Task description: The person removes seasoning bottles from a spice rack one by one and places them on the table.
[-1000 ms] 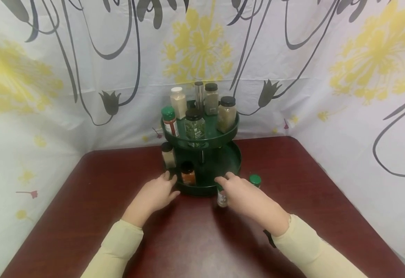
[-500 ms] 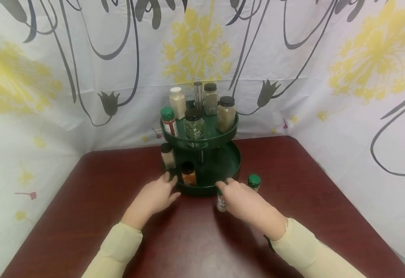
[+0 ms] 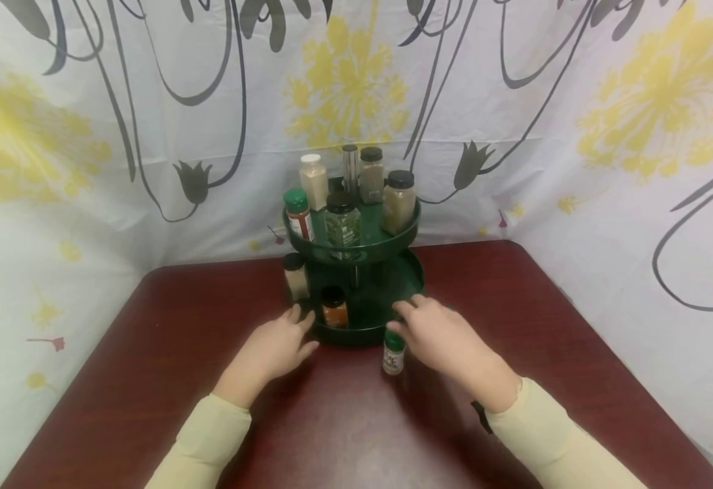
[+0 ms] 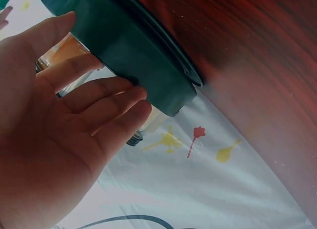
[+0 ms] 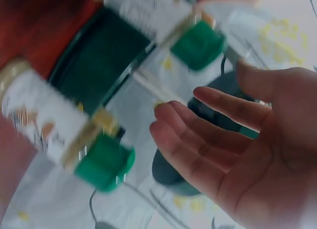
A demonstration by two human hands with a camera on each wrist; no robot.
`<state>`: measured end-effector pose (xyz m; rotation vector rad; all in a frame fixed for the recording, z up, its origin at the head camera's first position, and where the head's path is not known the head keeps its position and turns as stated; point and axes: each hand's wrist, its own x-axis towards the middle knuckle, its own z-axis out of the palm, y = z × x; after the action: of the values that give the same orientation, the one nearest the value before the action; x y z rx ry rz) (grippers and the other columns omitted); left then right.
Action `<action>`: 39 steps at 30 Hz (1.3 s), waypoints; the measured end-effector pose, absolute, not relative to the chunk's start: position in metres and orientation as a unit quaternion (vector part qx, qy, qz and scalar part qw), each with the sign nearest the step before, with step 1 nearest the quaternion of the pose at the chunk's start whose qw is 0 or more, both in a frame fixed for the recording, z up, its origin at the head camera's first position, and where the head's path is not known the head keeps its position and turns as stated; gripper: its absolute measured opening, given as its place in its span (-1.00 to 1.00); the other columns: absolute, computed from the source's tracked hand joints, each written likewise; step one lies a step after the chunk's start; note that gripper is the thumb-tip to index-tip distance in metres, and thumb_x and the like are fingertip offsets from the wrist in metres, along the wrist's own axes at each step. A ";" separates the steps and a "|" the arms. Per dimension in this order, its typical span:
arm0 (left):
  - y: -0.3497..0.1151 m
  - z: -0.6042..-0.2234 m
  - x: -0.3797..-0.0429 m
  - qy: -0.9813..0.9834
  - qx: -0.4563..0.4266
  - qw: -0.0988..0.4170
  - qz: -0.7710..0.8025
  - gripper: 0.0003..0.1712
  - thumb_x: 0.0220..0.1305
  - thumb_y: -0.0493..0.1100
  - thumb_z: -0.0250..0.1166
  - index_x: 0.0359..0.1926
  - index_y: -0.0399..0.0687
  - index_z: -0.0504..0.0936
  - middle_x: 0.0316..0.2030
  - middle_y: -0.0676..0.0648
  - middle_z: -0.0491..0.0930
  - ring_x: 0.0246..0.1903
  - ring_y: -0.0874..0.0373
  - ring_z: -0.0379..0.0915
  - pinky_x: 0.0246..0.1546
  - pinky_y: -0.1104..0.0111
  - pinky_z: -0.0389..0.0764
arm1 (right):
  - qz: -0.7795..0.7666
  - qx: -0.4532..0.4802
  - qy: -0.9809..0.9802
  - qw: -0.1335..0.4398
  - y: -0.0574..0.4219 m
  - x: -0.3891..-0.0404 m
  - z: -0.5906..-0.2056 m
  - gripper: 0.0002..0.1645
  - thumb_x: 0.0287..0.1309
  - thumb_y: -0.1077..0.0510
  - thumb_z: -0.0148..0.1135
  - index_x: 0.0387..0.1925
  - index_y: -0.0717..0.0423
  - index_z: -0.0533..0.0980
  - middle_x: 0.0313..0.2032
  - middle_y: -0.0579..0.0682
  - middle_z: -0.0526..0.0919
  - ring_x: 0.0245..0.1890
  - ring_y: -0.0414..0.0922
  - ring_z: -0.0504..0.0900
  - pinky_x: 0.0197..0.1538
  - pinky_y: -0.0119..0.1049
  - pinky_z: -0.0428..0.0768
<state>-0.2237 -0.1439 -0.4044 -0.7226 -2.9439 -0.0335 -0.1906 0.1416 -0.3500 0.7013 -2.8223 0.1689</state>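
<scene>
A small spice jar with a green cap (image 3: pixel 394 353) stands upright on the table, in front of the two-tier green turntable (image 3: pixel 365 334). My right hand (image 3: pixel 445 336) hovers just right of that jar, its fingers loosely extended and holding nothing. The right wrist view shows two green-capped jars, one at the left (image 5: pixel 44 117) and one at the top (image 5: pixel 153 16), both apart from the fingers. In the head view the hand mostly hides the second jar. My left hand (image 3: pixel 273 343) rests with relaxed fingers at the lower tier's left rim; its fingertips appear to touch the wall (image 4: pixel 133 56).
The lower tier carries an orange-filled jar (image 3: pixel 335 312) and a black-capped beige jar (image 3: pixel 296 280). Several jars crowd the upper tier, including a green-herb jar (image 3: pixel 343 227) and a red jar with green cap (image 3: pixel 300 221). Patterned cloth (image 3: pixel 210 122) hangs behind the table (image 3: pixel 179 319).
My right hand has moved off the front green-capped jar, rightward and slightly up, uncovering it. The orange jar on the lower tier has shifted slightly right. The left hand has barely moved.
</scene>
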 end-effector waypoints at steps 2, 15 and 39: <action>-0.144 -0.404 -0.224 -0.969 -0.240 0.057 -0.012 -0.32 0.29 0.17 0.21 0.30 -0.13 0.45 0.25 -0.40 0.35 0.15 -0.19 0.38 -0.04 0.05 0.58 | 0.054 0.237 -0.960 0.142 0.149 -0.194 -0.347 -0.62 0.23 -0.01 0.26 -0.02 0.12 0.59 -0.24 0.05 0.58 -0.28 -0.02 0.58 -0.35 -0.15 0.65; -0.141 -0.403 -0.220 -0.968 -0.243 0.057 -0.002 -0.32 0.30 0.17 0.20 0.31 -0.10 0.44 0.25 -0.38 0.35 0.20 -0.16 0.33 0.04 0.06 0.53 | 0.028 0.225 -0.966 0.128 0.162 -0.202 -0.344 -0.71 0.11 0.15 0.35 -0.11 0.11 0.58 -0.32 0.05 0.52 -0.36 0.00 0.46 -0.39 -0.17 0.59; -0.135 -0.402 -0.207 -0.961 -0.267 0.073 0.005 -0.36 0.29 0.16 0.21 0.30 -0.03 0.46 0.24 -0.31 0.40 0.22 -0.09 0.33 0.08 0.08 0.52 | 0.042 0.200 -0.979 0.012 0.186 -0.195 -0.340 -0.81 -0.05 0.44 0.15 -0.45 0.11 0.51 -0.51 0.01 0.42 -0.56 -0.11 0.40 -0.55 -0.28 0.44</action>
<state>-0.2075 -0.1353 -0.4022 -0.8017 -2.8867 0.0136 -0.1948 0.1860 -0.3402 0.6235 -3.0511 0.1320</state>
